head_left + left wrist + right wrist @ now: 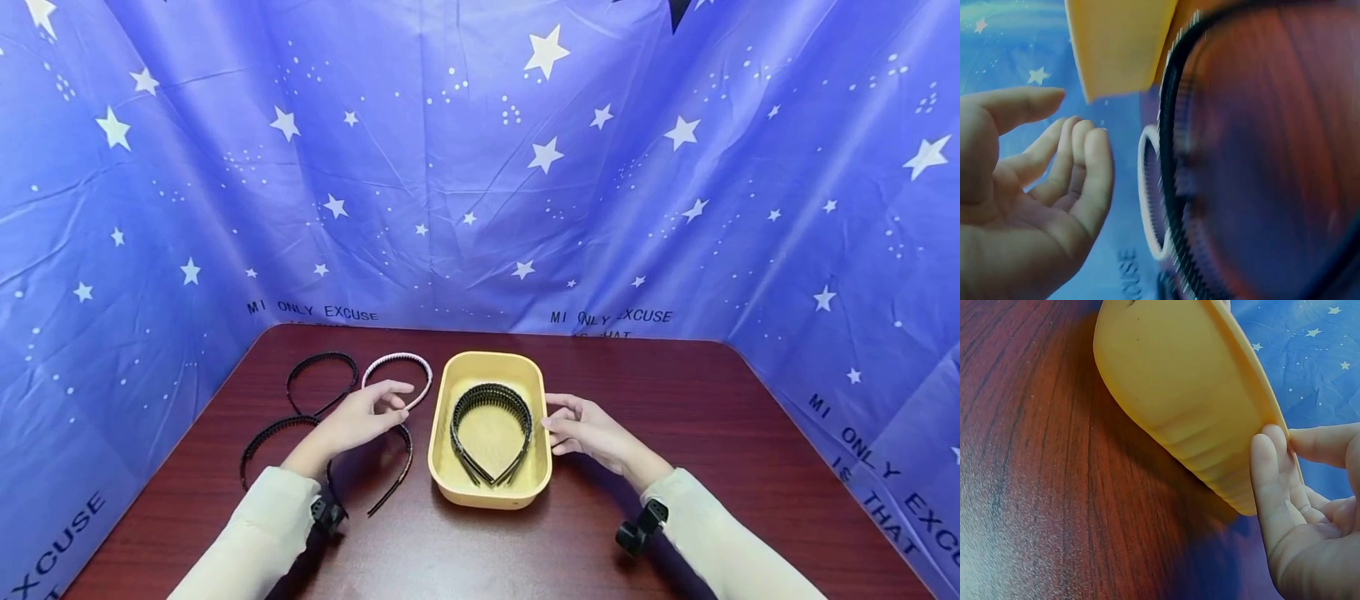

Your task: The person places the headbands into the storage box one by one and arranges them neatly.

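Observation:
A yellow plastic container (pixel 440 450) stands on the table, with several black toothed headbands (pixel 491 393) nested upright-looking inside it. My right hand (pixel 592 433) holds its right rim, the thumb at the edge and the fingers against the outer wall (pixel 1172 381). To the left of the container my left hand (pixel 360 421) hovers over loose headbands, fingers loosely bent and nothing held. Around it lie a white headband (pixel 397 357), a black headband (pixel 322 357), another black headband (pixel 273 427) and a dark headband (pixel 408 467) partly hidden by the hand.
The dark red wooden table (pixel 645 375) is backed by a blue star-printed curtain (pixel 480 208) on three sides. A black wrist camera (pixel 327 515) is strapped on the left sleeve, and a second wrist camera (pixel 640 529) on the right.

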`<state>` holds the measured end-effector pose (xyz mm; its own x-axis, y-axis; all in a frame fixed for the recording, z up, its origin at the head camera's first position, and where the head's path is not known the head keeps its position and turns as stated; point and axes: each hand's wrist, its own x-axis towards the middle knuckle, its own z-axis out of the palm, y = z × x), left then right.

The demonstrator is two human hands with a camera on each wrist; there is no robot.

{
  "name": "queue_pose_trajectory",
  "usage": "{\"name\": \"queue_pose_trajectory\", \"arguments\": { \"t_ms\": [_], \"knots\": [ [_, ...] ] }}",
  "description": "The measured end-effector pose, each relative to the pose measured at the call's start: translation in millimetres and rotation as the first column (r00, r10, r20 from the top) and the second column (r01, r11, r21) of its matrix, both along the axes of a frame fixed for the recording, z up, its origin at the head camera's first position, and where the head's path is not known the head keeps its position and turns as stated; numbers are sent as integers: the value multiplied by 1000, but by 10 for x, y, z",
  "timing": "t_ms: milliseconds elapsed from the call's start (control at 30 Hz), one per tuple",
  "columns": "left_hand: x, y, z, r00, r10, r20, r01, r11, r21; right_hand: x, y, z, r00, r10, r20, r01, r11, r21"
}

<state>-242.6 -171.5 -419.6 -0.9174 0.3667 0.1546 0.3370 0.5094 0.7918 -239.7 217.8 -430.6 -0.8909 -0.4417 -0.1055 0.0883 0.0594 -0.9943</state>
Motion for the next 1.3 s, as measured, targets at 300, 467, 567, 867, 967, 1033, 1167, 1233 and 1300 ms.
{"name": "queue_pose_trajectory", "arguments": {
  "t_ms": [300,467,567,867,967,1033,1167,1233,1300],
  "knots": [
    [41,-294,69,982,-47,-185,-2,967,-256,5,-16,0,1000,-7,8,7,1000,-6],
    [35,-399,85,976,-20,-216,-60,932,-356,-3,-19,4,1000,-9,-1,9,1000,2],
    [24,-440,75,975,4,-221,-93,916,-390,-7,-18,1,1000,-12,2,12,1000,2],
    [53,-440,48,978,126,-164,-187,879,-438,-1,-8,9,1000,-13,-7,13,1000,11],
    [60,-425,56,978,145,-153,-200,869,-452,0,-6,15,1000,-23,-10,23,1000,11],
    [56,-422,63,976,151,-155,-207,861,-465,0,-6,12,1000,-27,-7,27,1000,5],
    [46,-421,54,974,173,-144,-221,848,-482,3,-7,-7,1000,-19,0,19,1000,-4],
    [42,-420,40,974,184,-135,-227,845,-484,0,-6,-22,1000,-15,-3,15,1000,-3],
    [37,-419,23,973,194,-128,-232,842,-488,-6,-4,-37,1000,-12,-5,12,1000,-2]
  ]
}}
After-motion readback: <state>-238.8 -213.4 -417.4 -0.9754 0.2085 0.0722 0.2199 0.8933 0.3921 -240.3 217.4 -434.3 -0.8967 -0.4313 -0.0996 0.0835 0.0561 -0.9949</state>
